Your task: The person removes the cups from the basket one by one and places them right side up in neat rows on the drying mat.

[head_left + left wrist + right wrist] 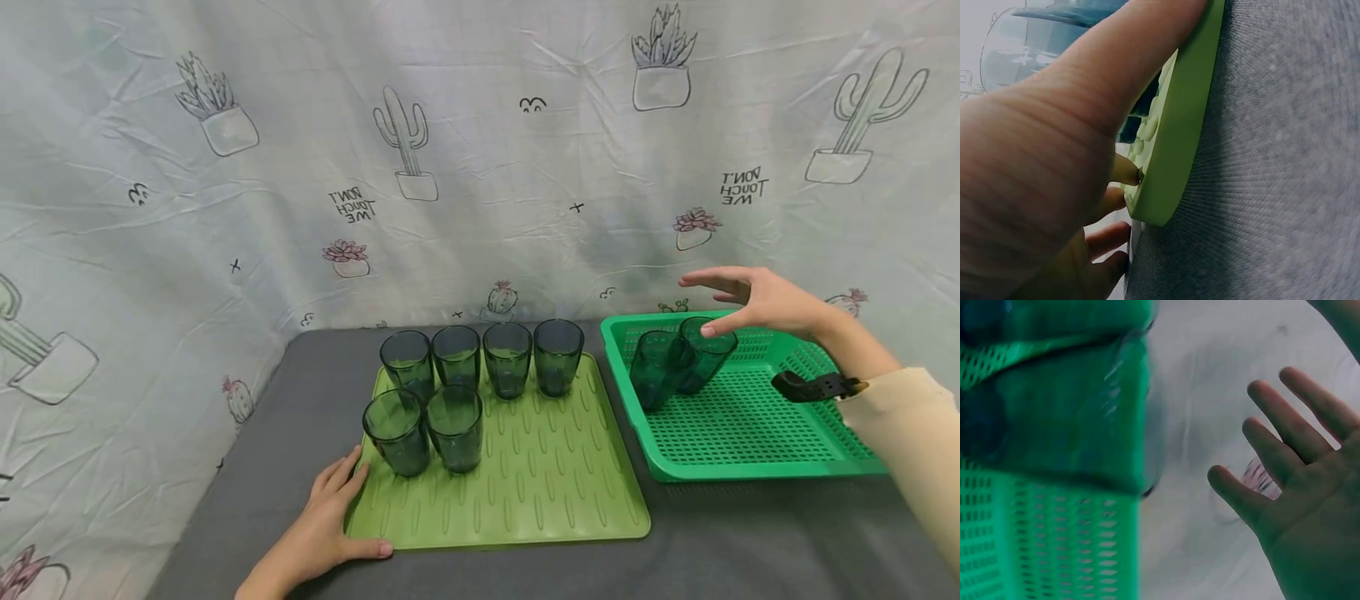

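Observation:
My left hand [322, 521] rests at the left front corner of a light green ridged mat [540, 492], thumb along its front edge and fingers on its left side. On the mat stand several dark glass tumblers [457, 429], four-sided rows at the back and two in front. Over a green plastic basket [757, 467], my right hand [772, 302] hovers with fingers spread and holds nothing. Two similar tumblers stand in the basket's left part: one glass [651, 375] leans by the wall, and another glass [705, 367] is just below my right thumb.
A dark grey cloth [277, 442] covers the table under the mat and basket. Behind hangs a pale curtain [465, 167] printed with cacti. The basket stands close to the mat's right edge, its rim [637, 442] rising beside it.

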A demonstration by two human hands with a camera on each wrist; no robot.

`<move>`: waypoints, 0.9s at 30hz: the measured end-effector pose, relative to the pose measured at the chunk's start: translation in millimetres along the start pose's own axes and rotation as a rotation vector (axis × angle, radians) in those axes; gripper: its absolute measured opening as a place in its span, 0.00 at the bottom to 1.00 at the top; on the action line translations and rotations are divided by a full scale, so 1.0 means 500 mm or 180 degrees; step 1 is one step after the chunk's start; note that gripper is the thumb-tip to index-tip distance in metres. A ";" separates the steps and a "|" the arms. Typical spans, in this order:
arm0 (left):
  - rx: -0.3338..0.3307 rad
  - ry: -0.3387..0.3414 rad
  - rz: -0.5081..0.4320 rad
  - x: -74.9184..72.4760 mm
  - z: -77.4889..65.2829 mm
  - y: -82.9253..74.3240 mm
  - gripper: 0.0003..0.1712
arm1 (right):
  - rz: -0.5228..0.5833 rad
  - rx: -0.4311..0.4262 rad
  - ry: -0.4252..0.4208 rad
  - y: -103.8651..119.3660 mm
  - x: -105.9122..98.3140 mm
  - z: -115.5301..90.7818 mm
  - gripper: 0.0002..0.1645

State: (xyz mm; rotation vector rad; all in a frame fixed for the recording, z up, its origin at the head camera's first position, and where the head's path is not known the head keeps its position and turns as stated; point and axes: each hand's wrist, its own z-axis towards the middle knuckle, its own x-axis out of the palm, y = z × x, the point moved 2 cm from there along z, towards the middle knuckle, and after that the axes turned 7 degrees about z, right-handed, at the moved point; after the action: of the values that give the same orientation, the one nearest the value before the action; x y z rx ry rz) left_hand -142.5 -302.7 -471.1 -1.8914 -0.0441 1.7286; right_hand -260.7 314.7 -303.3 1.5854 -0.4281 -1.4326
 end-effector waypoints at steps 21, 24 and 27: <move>-0.0064 0.0053 0.0016 -0.022 0.010 -0.015 0.68 | 0.0697 -0.0035 0.0454 -0.144 -0.004 0.002 0.46; -0.0095 0.0101 -0.0012 -0.020 0.014 -0.016 0.68 | 0.0697 -0.0011 0.0431 -0.152 -0.004 0.001 0.47; -0.0137 0.0156 -0.0035 -0.017 0.017 -0.017 0.69 | 0.0718 0.0021 0.0477 -0.162 -0.001 -0.003 0.48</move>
State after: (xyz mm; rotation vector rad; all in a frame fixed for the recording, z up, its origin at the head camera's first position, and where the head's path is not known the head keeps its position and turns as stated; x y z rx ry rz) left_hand -148.7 -295.6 -459.8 -1.9603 -0.0735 1.6857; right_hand -285.1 357.0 -367.7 1.5830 -0.5061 -1.1353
